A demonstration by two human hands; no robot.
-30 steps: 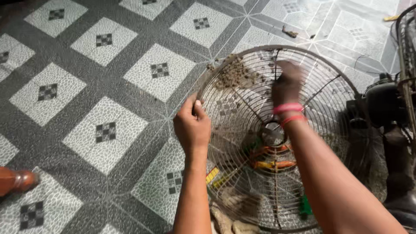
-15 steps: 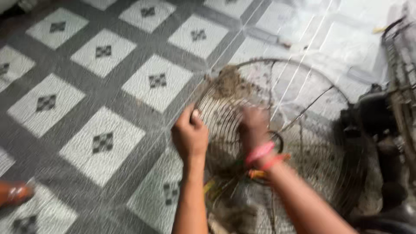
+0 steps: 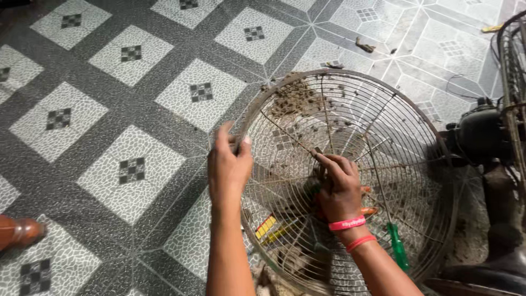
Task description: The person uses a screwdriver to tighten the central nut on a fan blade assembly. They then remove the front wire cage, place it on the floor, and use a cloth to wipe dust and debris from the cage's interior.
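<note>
Rusty wire makes up the round, dusty metal fan guard (image 3: 383,137), which is held tilted above the grey-and-white patterned tile floor (image 3: 109,109). The left hand (image 3: 229,164) is closed around the guard's left rim, thumb on the near side and fingers curled over the outer ring. The right hand (image 3: 339,189), with two pink bands at the wrist, lies near the guard's middle, its fingers bent and pinched onto the thin wires there; whether anything small sits between the fingertips cannot be told. Clumps of brown dust (image 3: 293,98) cling to the guard's upper left wires. Seen through the guard's lower part are a green-handled screwdriver (image 3: 398,246), an orange-handled tool (image 3: 367,211) just beside the right hand, and a yellow-and-red object (image 3: 267,227) toward the lower left. Right of the guard stands a black fan motor on its stand (image 3: 482,137), with a second wire guard (image 3: 512,60) at the picture's right edge. Far left of the guard, at the floor's edge, a brown shoe (image 3: 19,231) shows.
</note>
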